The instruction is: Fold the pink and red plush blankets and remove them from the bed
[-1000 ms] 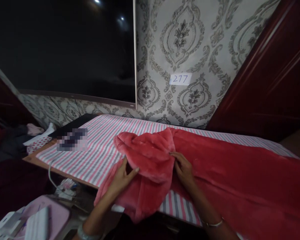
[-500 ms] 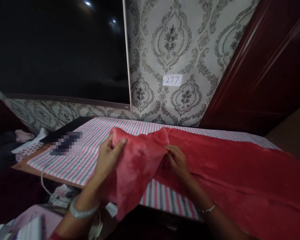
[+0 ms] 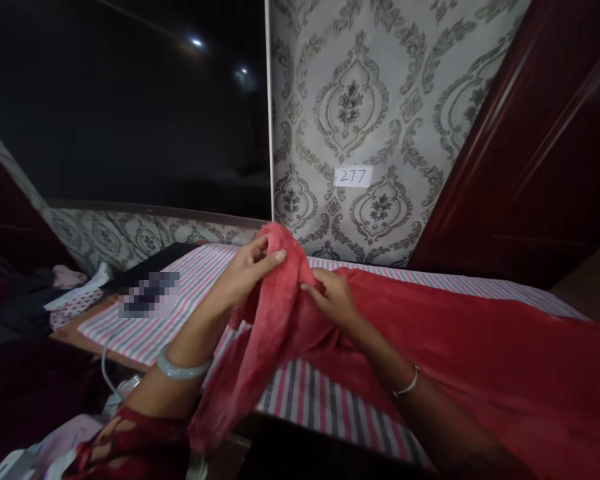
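A soft red fleece cloth [image 3: 480, 347] lies spread over a striped pink, grey and white ironing surface [image 3: 300, 400]. My left hand [image 3: 247, 270] pinches the cloth's left end and holds it lifted above the surface, so a fold hangs down toward me. My right hand [image 3: 333, 300] grips the same cloth just to the right of that raised end. Both wrists wear bangles.
A blurred dark object [image 3: 147, 295] sits on the striped surface at the left. Behind it stands a large dark screen [image 3: 130, 107] and patterned wallpaper with a label reading 277 [image 3: 353, 176]. A dark red wooden panel [image 3: 540, 153] is at the right. Clothes and a cable lie at the left.
My left hand has slid from the cloth's lower edge to its left end and raised it off the surface. My right hand has risen with it, still on the cloth.
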The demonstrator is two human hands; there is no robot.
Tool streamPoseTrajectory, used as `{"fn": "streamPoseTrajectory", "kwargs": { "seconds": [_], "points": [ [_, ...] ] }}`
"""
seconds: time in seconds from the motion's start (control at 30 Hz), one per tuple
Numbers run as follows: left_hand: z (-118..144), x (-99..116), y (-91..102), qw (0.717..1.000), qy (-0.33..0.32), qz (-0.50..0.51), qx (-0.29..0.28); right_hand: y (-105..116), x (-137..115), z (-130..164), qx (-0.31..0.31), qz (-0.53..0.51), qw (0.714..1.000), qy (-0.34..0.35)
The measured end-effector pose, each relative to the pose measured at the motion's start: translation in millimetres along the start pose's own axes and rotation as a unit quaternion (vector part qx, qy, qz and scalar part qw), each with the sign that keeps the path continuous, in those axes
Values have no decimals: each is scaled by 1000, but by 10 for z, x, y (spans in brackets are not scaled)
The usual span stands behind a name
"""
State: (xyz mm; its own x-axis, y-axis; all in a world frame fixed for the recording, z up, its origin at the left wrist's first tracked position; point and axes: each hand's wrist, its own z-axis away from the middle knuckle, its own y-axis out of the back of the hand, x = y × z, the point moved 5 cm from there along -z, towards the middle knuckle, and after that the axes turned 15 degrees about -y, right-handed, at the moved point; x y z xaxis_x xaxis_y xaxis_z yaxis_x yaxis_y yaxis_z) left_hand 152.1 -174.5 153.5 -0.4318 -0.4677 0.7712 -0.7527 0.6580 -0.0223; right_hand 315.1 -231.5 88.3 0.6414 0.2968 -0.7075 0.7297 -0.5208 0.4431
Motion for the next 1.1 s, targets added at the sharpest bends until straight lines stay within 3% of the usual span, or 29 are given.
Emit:
{"fn": "streamPoseTrajectory", "kwargs": {
  "seconds": [0.13, 0.33, 0.57, 0.63, 0.77, 0.9, 1.1],
  "points": [
    [64, -248, 51, 998, 42, 51, -7, 108, 232, -30, 49, -22, 996, -71],
    [106, -517, -137, 994, 70, 68, -46, 140, 452, 43, 26, 13, 993, -111],
    [-25, -583, -69, 985, 75, 129, 88, 278, 165, 368, 140, 20, 990, -21],
    [-43, -610, -64, 978, 86, 151, 114, 189, 105, 466, 91, 11, 995, -32],
    [-60, -673, -135, 974, 96, 169, 116, -168, 166, 562, -61, -120, 979, -153],
    [-42, -708, -224, 979, 92, 152, 103, -374, 184, 509, -47, -275, 939, -200],
    [-24, -665, -191, 994, 67, 79, 28, -206, 145, 441, 37, -177, 958, -222]
  ]
}}
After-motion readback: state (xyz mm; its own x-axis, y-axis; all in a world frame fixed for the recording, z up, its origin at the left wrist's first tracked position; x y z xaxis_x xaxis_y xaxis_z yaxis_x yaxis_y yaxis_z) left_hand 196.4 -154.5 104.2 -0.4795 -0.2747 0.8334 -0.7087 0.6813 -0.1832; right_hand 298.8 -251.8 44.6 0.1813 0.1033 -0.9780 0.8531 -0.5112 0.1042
